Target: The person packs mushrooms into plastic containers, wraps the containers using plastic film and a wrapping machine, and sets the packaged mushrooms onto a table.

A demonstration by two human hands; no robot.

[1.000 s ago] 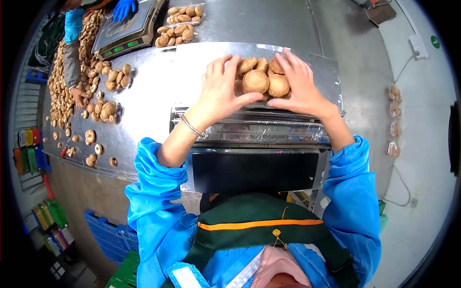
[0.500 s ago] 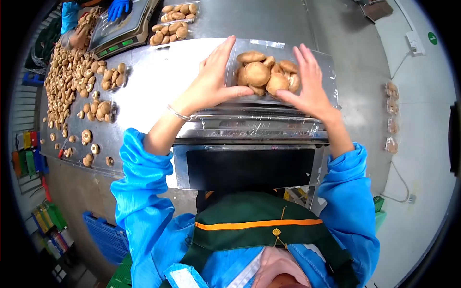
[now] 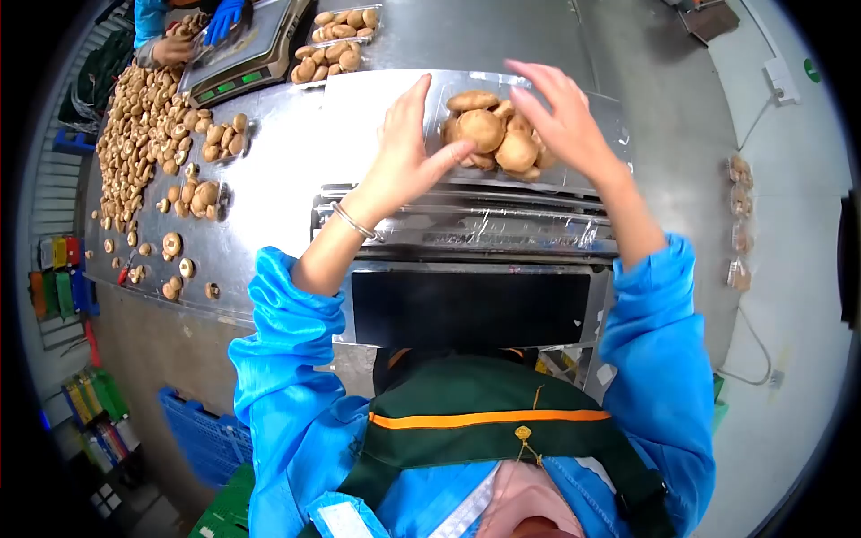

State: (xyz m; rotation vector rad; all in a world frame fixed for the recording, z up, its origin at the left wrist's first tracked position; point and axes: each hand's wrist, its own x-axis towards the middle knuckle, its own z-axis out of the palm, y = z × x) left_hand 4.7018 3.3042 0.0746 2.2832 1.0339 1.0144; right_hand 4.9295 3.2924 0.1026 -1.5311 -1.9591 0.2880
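A clear tray of brown mushrooms sits on the metal wrapping machine in front of me. At its left side is my left hand, open, the thumb reaching over the near left mushrooms. My right hand is over the tray's right side, its fingers stretched toward the far edge and covering some of the mushrooms there. It is open too. Shiny film creases show along the machine's rollers below the tray.
A heap of loose mushrooms spreads over the table at left, with several filled trays beside it. Another person's blue-gloved hand is at a scale. A blue crate stands on the floor.
My right hand has swung up and left, over the tray's far right side. My left hand stays at the left side, its thumb lifted slightly. The view has shifted a little.
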